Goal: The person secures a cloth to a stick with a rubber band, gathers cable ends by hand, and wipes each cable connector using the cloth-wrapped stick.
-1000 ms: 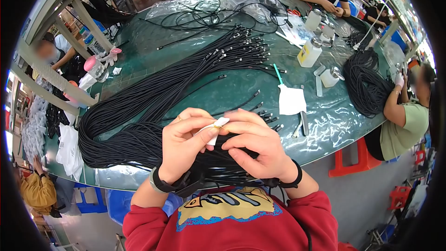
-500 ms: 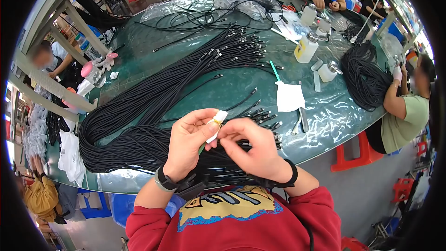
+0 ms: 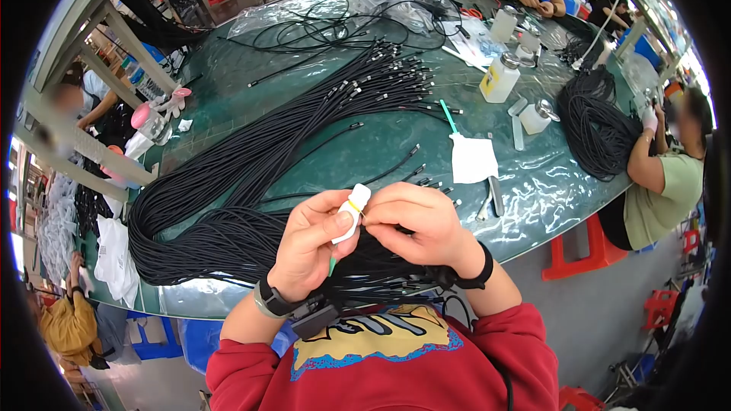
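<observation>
The wrap (image 3: 345,232), grasped by the left hand (image 3: 308,240), is now circled more neatly by the band (image 3: 355,205), seemingly pinched by the right hand (image 3: 417,221), so firmer binding is suggested.

On your right, a red stool (image 3: 585,259) stands beside the table (image 3: 533,209), next to a person in a light green shirt (image 3: 674,198). Farther off you have a yellow-labelled bottle (image 3: 499,80); on your left lies a white bag (image 3: 116,259), with a pink-lidded jar (image 3: 152,125) beyond.

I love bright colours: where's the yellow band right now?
In the head view, near centre, the yellow band is around the white piece held in the left hand, close to the right hand.
</observation>
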`<state>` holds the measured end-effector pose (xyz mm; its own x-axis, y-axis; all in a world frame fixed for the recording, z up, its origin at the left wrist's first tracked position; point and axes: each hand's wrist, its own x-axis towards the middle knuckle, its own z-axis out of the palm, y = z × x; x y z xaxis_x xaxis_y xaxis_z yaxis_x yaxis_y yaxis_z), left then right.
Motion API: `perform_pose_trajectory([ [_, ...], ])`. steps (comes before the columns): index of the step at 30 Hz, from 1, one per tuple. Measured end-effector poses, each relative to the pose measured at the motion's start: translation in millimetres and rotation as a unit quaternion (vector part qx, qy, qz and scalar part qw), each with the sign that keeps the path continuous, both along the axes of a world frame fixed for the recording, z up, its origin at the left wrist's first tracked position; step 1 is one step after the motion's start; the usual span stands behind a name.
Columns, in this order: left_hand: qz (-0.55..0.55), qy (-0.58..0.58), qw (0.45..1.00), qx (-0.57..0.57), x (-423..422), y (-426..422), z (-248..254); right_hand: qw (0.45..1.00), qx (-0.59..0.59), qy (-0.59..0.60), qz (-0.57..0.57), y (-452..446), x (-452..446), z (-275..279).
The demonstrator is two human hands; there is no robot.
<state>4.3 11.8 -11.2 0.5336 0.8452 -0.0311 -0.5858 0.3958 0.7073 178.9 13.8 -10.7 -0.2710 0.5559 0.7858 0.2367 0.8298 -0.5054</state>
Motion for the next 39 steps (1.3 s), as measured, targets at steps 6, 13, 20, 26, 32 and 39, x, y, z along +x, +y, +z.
perform_pose_trajectory([
  [6, 0.044, 0.059, 0.986, 0.151, -0.8, -5.9, 6.3, 0.794, -0.56, 0.17, 0.166, -19.4, 12.6, 13.9],
  [13, 0.221, 0.448, 0.4, 0.768, -5.8, -6.9, 9.6, 0.674, -0.623, 0.325, 0.226, -20.1, 15.6, 6.4],
  [20, 0.203, 0.477, 0.415, 0.748, 0.3, -0.5, -4.8, 0.854, -0.453, 0.234, 0.1, -32.3, -7.1, -3.4],
  [26, 0.275, 0.487, 0.513, 0.652, -0.4, -1.3, 2.1, 0.809, -0.491, 0.29, 0.14, -30.3, -0.4, 2.0],
  [32, 0.309, 0.469, 0.448, 0.695, 4.4, 1.7, -2.7, 0.942, -0.324, 0.078, 0.032, -39.5, -7.9, 4.8],
  [39, 0.251, 0.387, 0.786, 0.411, -2.2, -7.4, 5.7, 0.902, -0.411, 0.126, 0.034, -34.2, -5.8, -2.4],
])
